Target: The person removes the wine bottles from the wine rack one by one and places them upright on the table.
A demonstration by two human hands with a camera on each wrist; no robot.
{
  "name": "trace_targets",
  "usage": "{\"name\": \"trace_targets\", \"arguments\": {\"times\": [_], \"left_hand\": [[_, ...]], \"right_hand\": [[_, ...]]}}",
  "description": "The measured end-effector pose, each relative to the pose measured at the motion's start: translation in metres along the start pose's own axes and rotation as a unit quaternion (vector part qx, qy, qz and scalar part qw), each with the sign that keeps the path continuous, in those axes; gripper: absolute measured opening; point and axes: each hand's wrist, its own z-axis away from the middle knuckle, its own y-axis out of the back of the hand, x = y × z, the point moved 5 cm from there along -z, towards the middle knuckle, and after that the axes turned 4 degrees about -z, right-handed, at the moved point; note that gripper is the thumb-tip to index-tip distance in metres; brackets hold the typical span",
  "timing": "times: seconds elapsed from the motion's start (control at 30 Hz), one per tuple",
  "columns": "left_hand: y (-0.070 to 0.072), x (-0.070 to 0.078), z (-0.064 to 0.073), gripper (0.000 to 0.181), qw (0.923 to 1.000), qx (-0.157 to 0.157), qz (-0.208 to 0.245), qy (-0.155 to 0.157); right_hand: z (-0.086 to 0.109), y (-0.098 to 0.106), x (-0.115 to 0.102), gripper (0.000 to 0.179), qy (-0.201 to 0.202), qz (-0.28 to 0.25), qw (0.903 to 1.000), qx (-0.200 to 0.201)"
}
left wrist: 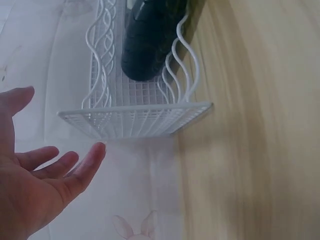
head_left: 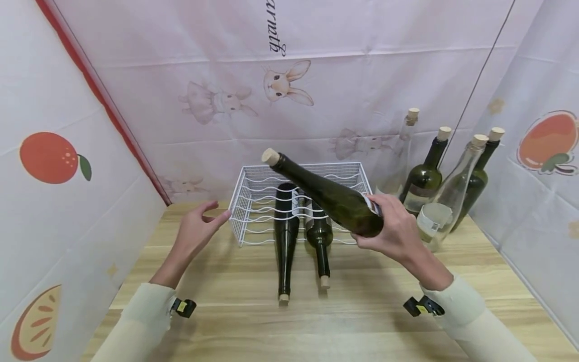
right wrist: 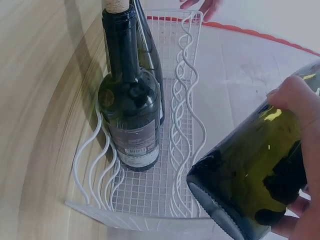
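Note:
My right hand [head_left: 392,229] grips a dark green corked wine bottle [head_left: 334,193] round its base end. The bottle is tilted above a white wire rack [head_left: 258,226], its cork pointing up and to the left. Two dark wine bottles, one slim [head_left: 286,241] and one broader-shouldered [head_left: 319,236], lie side by side in the rack with their corks toward me. Beside the rack's left end is my left hand [head_left: 199,229], thumb and fingers spread, holding nothing. In the left wrist view a gap shows between the left fingers [left wrist: 92,160] and the rack's end panel [left wrist: 135,120].
Several corked bottles stand at the right: a clear one [head_left: 441,211] in front, a green one [head_left: 422,178], another clear one [head_left: 402,151] behind and a dark one [head_left: 479,181]. A printed cloth [head_left: 217,45] hangs behind the wooden table [head_left: 316,332].

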Motion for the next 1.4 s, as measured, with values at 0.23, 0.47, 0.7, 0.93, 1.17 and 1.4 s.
{"name": "trace_targets", "arguments": {"times": [0.23,0.47,0.7,0.93,1.17,1.4], "left_hand": [[-0.008,0.011,-0.013,0.083,0.9999,-0.016,0.0,-0.006],[-0.015,0.017,-0.026,0.081,0.9993,-0.027,-0.025,-0.008],[-0.024,0.021,-0.036,0.066,0.9988,-0.016,-0.04,-0.023],[-0.032,0.027,-0.045,0.058,0.9972,-0.002,-0.073,-0.013],[-0.038,0.032,-0.052,0.052,0.9914,0.006,-0.13,-0.011],[-0.049,0.029,-0.054,0.048,0.9868,0.012,-0.161,-0.015]], "right_hand": [[0.005,0.015,0.011,0.085,-0.028,-0.034,0.9986,0.028],[0.012,0.026,0.023,0.086,-0.058,-0.058,0.9957,0.042],[0.021,0.028,0.034,0.086,-0.085,-0.057,0.9936,0.047],[0.031,0.027,0.047,0.089,-0.152,-0.077,0.9847,0.036],[0.039,0.024,0.06,0.091,-0.179,-0.088,0.9796,0.029],[0.051,0.02,0.076,0.094,-0.198,-0.084,0.9764,0.024]]}}
